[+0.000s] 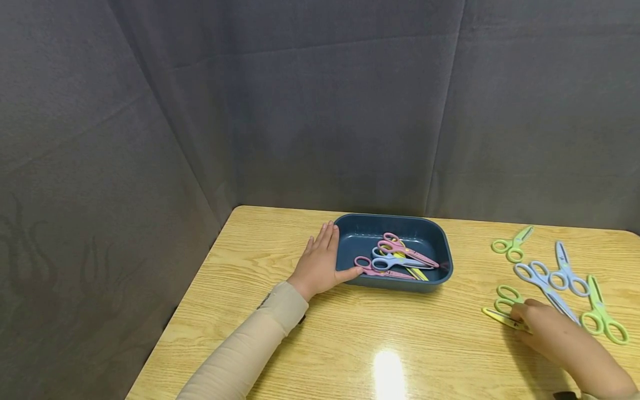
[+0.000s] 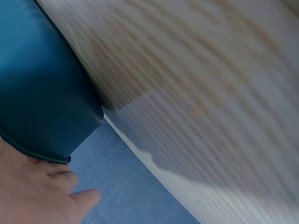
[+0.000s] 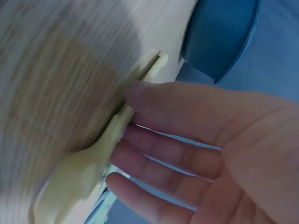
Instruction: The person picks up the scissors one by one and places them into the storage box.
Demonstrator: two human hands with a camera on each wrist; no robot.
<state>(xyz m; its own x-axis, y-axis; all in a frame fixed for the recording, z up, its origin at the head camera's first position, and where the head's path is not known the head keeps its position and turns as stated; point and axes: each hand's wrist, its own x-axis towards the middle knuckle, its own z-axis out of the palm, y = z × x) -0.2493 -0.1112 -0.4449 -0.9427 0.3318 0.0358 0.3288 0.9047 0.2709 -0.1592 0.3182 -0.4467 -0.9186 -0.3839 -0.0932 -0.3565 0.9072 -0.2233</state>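
Note:
My left hand (image 1: 320, 264) rests on the left end of a dark blue tray (image 1: 443, 239), fingers straight along the rim and thumb over the front corner. Inside the tray lie pink scissors (image 1: 407, 253), blue scissors (image 1: 400, 262), a second pink pair partly beneath, and something yellow mostly covered. At the right, my right hand (image 1: 555, 330) pinches yellow scissors (image 1: 495, 316) low over the table. In the right wrist view, thumb and fingers lie on opposite sides of the yellow scissors (image 3: 114, 128). Green scissors (image 1: 507, 294) lie just behind them, partly hidden by the hand.
More scissors lie on the wooden table (image 1: 310, 344) at the right: a far green pair (image 1: 515, 244), two blue pairs (image 1: 565, 272) overlapping near the middle, and a green pair (image 1: 597, 303) beside my right hand. A grey curtain (image 1: 340, 122) hangs behind the table.

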